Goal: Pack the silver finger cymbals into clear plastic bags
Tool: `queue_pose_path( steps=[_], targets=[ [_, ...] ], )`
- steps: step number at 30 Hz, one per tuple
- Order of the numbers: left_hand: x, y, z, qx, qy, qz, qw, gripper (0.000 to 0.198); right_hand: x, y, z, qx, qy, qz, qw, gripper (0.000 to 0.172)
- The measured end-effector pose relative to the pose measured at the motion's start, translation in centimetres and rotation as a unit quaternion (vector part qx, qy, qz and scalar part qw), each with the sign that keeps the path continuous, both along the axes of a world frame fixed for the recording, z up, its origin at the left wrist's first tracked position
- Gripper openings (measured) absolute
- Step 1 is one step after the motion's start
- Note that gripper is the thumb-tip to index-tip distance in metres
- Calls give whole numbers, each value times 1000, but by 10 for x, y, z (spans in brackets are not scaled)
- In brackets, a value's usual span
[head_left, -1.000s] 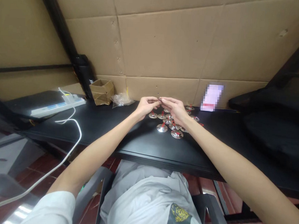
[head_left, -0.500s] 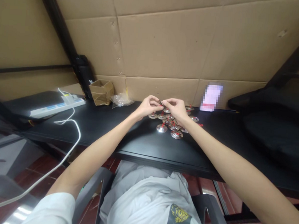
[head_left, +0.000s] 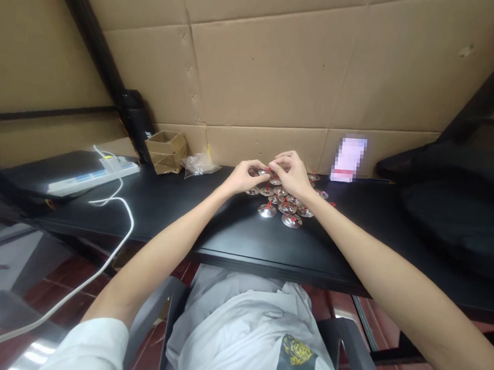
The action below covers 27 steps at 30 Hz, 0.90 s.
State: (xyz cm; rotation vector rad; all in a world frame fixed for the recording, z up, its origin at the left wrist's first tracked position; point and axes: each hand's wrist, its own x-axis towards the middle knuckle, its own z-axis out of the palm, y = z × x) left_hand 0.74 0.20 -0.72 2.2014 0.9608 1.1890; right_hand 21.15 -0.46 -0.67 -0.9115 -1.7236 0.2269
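Note:
Several small shiny finger cymbals [head_left: 266, 210] with red cord loops lie in a cluster on the black table [head_left: 227, 234]. Over the far left part of the cluster, my left hand [head_left: 246, 179] is closed with thumb and fingers on the rim of one finger cymbal [head_left: 264, 172]. My right hand [head_left: 294, 175] faces it from the right, its thumb and index finger pinched on the red cord [head_left: 269, 169] at the top of that cymbal. Its other fingers are raised and bent. Both hands partly cover the cymbals behind and beneath them.
Left of the hands stand a small open cardboard box [head_left: 166, 151] and a crumpled clear plastic bag [head_left: 200, 164]. A white power strip [head_left: 94, 178] with a cable lies farther left. A blurred-out lit phone [head_left: 349, 159] leans at the back; a black bag [head_left: 459, 203] sits at right.
The held cymbal has turned from nearly edge-on to showing its face upward. My right hand's fingers have lifted and spread somewhat, with the thumb and index finger at the red cord.

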Motion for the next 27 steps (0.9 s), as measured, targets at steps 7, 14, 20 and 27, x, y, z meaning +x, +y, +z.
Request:
queue_pose_path(
  steps=[7, 14, 20, 27],
  targets=[
    [-14, 13, -15, 71, 162, 97, 979, 16, -3, -1, -7, -48, -51, 16, 997, 19],
    [-34, 39, -25, 35, 90, 170, 981, 17, 4, -5, -6, -80, -190, -87, 975, 17],
    [-38, 50, -33, -54, 56, 129, 989, 18, 9, -8, -8, -97, -274, -84, 953, 31],
    [-36, 38, -26, -52, 90, 80, 991, 42, 2, -17, -6, -146, -375, -25, 915, 37]
  ],
)
